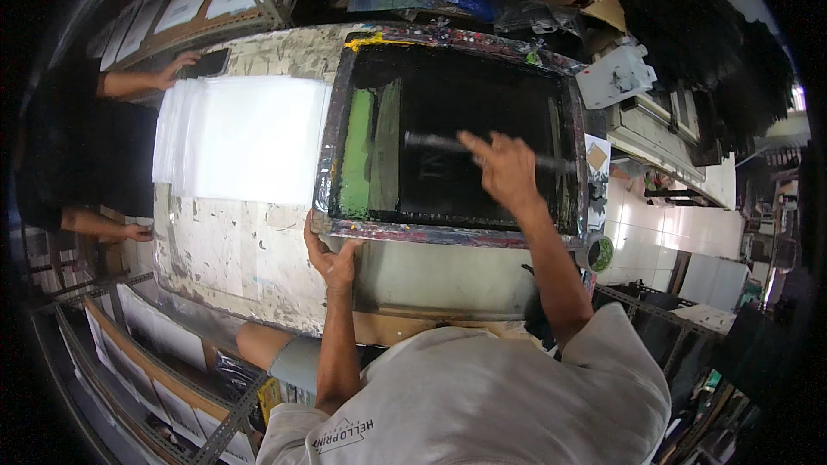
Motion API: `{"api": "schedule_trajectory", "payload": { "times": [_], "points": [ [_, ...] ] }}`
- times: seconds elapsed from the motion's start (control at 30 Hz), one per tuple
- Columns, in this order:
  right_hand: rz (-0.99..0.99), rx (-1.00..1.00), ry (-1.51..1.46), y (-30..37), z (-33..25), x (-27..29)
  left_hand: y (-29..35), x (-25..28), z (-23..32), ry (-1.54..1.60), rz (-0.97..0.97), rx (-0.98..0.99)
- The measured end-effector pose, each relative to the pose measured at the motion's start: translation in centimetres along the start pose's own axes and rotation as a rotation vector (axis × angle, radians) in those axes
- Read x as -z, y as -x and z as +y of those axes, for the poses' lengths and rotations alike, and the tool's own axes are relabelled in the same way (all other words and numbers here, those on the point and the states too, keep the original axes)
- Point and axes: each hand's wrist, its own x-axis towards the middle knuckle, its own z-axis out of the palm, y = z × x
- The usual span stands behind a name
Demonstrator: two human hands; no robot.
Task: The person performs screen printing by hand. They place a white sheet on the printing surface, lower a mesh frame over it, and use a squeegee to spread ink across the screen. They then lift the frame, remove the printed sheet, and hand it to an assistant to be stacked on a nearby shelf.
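Observation:
A screen printing frame, its rim spattered with paint, lies over the table in front of me. Its mesh is mostly black, with a green strip along the left side and faint lettering in the middle. My left hand grips the frame's near left corner, thumb and fingers apart around the edge. Over the mesh, my right hand is closed with the forefinger stretched along what looks like a squeegee. Motion blurs it to a pale streak on both sides of the hand. White sheets lie left of the frame.
At the left a person's hand rests by a dark flat object; their other hand is at the table edge. Metal racks stand near left. A stained white box sits by the frame's far right corner.

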Motion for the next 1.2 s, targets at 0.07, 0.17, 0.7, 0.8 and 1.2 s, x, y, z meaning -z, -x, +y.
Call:
{"api": "schedule_trajectory", "payload": {
  "times": [0.07,0.17,0.7,0.8,1.2],
  "points": [
    [-0.07,-0.016,-0.09,2.4,-2.9,3.7,-0.4,-0.4,1.3,-0.109,0.006,-0.074],
    [-0.043,0.031,-0.119,4.4,-5.3,8.0,-1.4,-1.9,4.7,-0.166,0.025,-0.172],
    [0.216,0.13,-0.08,-13.1,-2.0,21.9,-4.2,-8.7,-0.9,-1.085,-0.173,-0.25],
    [0.156,0.022,-0.031,-14.4,-1.9,22.5,-2.4,-9.7,-2.1,-1.127,-0.138,-0.306],
    [0.009,-0.093,-0.039,-15.8,-2.3,24.4,-2.8,-11.1,-1.8,-1.124,-0.169,-0.445]
  ]
}}
